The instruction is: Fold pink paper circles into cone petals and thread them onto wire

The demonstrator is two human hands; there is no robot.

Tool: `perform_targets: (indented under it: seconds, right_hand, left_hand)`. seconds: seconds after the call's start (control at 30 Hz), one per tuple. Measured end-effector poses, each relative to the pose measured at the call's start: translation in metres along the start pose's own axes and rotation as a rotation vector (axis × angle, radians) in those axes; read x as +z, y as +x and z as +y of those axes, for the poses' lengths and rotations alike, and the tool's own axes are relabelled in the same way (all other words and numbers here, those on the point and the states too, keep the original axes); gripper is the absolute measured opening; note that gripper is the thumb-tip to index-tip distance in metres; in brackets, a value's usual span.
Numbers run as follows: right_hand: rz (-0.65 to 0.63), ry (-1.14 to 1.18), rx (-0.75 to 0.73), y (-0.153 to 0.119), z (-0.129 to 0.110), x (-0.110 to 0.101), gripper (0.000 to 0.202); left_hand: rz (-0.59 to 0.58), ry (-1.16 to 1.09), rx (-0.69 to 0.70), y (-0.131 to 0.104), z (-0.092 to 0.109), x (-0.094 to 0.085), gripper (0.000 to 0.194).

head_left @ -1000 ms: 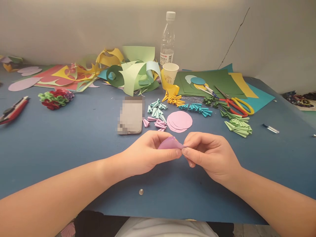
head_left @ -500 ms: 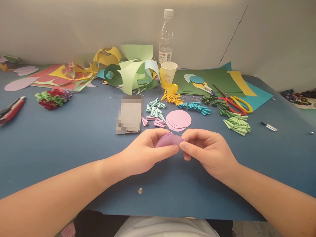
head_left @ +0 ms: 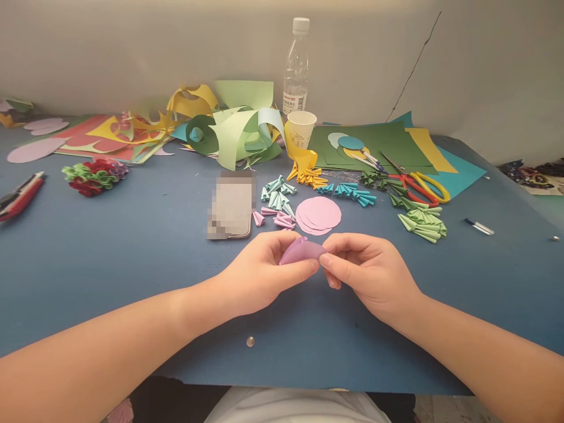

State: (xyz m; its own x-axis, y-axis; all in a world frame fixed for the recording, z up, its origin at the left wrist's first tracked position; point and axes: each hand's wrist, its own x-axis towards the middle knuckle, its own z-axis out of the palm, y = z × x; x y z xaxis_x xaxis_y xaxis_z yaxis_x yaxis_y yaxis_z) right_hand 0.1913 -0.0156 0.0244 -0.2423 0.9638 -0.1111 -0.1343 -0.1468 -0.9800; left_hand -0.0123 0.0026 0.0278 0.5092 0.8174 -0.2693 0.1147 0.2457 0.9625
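A purple paper piece [head_left: 304, 252], curved and partly folded, is pinched between my two hands above the table's near side. My left hand [head_left: 268, 267] grips it from the left, thumb lying along its lower edge. At its right end, the thumb and fingers of my right hand [head_left: 363, 264] close on the edge. Just beyond my hands lies a stack of pink paper circles [head_left: 319, 214]. Small pink paper cones [head_left: 284, 220] rest left of that stack, with pale mint cones [head_left: 279, 194] behind them.
Beyond the hands are a phone [head_left: 231, 205], blue cones [head_left: 352, 192], green cones [head_left: 425, 222], scissors [head_left: 425, 187], a paper cup [head_left: 301, 130] and a bottle [head_left: 296, 70]. Paper scraps [head_left: 238, 132] heap at the back. A utility knife [head_left: 22, 197] lies far left; a metal stud [head_left: 250, 341] sits near the front.
Both hands stay almost in place on the purple paper. Its right end now looks slightly more curled in beside my right fingertips.
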Motion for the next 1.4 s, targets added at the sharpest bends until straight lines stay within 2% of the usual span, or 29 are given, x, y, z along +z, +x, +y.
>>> perform_targets:
  seconds: [0.3,0.63,0.77,1.0,1.2,1.4]
  right_hand:
    - [-0.024,0.049,0.03,0.0016,0.0019,-0.0003,0.01]
    - [-0.07,0.026,0.038,-0.0002,0.0046,-0.0021,0.014]
    - [-0.057,0.035,0.021,-0.0003,0.0051,-0.0025,0.017]
    - [-0.089,0.051,-0.01,-0.0026,0.0022,-0.0021,0.015]
    - [-0.088,0.129,0.008,-0.006,-0.0006,-0.0016,0.018]
    - [-0.057,0.102,0.023,-0.0053,-0.0016,-0.0011,0.022]
  left_hand:
    - [0.034,0.024,-0.017,0.0001,0.0016,0.0015,0.025]
    - [0.006,0.0,0.044,-0.0008,0.0059,0.0027,0.019]
    - [0.008,-0.044,0.016,-0.0009,0.0065,0.0029,0.017]
    - [-0.039,-0.08,-0.029,-0.0016,0.0058,0.0004,0.021]
    - [-0.072,-0.107,-0.001,-0.0029,0.0049,-0.0012,0.021]
    - [-0.114,-0.182,0.008,-0.0016,0.0072,0.0014,0.016]
